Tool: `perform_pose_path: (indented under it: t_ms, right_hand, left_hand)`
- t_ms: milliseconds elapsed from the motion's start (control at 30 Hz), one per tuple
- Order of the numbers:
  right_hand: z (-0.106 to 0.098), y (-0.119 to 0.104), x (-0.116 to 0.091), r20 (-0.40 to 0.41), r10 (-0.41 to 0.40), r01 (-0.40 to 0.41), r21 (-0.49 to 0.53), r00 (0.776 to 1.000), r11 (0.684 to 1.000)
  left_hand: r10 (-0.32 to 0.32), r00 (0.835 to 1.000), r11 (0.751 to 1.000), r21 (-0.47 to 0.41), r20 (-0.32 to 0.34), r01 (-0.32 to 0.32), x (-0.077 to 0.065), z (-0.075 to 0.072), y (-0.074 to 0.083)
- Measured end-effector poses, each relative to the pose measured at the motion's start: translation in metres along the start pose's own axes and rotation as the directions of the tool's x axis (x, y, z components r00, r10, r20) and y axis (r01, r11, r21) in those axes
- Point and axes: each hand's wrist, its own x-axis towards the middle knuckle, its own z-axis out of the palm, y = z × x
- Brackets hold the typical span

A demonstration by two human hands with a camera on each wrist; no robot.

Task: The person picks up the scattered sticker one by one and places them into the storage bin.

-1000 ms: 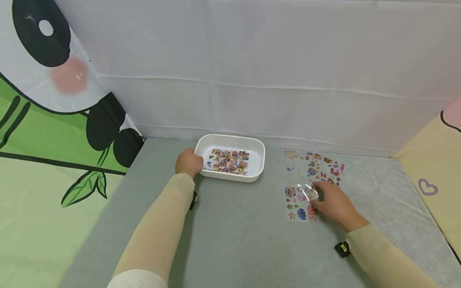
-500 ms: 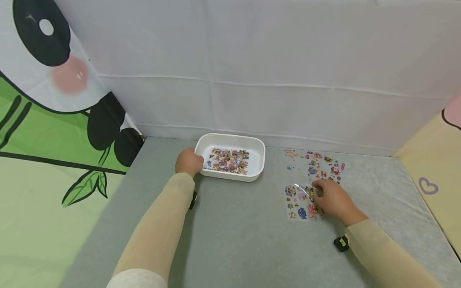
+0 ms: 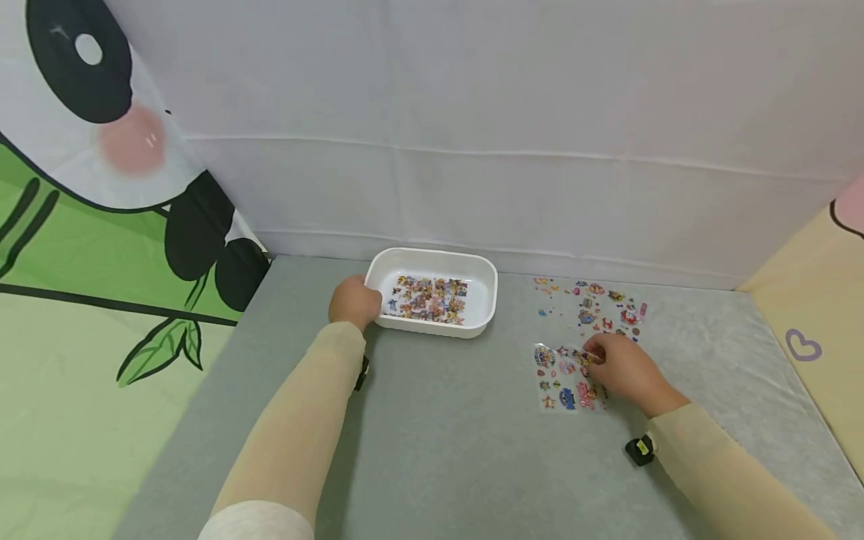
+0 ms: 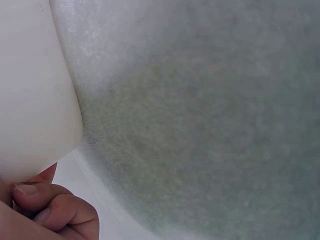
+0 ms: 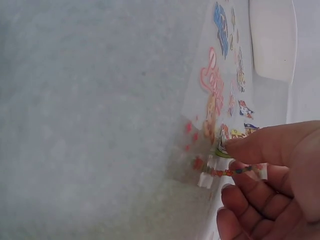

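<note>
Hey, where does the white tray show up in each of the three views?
Head: white tray near the middle, left hand holding its left end.
Left wrist: white tray at upper left, above the curled fingers.
Right wrist: white tray at upper right, only partly visible.
Shared landmark: the grey tabletop, in all three.

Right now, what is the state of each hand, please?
Left hand: closed, holding the white tray at its left end.
Right hand: closed, pinching a clear sticker sheet.
</note>
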Motion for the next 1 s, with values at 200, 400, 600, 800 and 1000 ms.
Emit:
perform_pose_path:
  t_ms: [200,400,600,800,1000]
  right_hand:
    - [0.000,0.004,0.002,-0.010,-0.026,0.026,0.010,1.000,1.000]
    - [-0.002,0.006,0.002,-0.019,-0.043,0.044,0.035,0.999,0.998]
    - [-0.006,0.003,0.002,-0.007,-0.017,0.017,0.072,1.000,0.997]
    - [-0.009,0.005,0.005,0.020,-0.004,0.001,0.124,1.000,0.992]
    - [-0.011,0.008,0.006,0.062,-0.007,-0.005,0.190,0.998,0.982]
  left_hand:
    - [0.008,1.000,1.000,0.004,-0.006,-0.008,-0.001,-0.001,0.001]
    - [0.004,1.000,1.000,-0.001,-0.005,-0.004,-0.002,-0.001,0.002]
    - [0.007,1.000,1.000,0.016,-0.002,-0.007,-0.001,-0.001,0.001]
    - [0.009,1.000,1.000,0.017,0.003,-0.009,0.002,0.000,0.000]
    - [0.016,1.000,1.000,0.022,0.008,-0.016,0.002,0.000,-0.001]
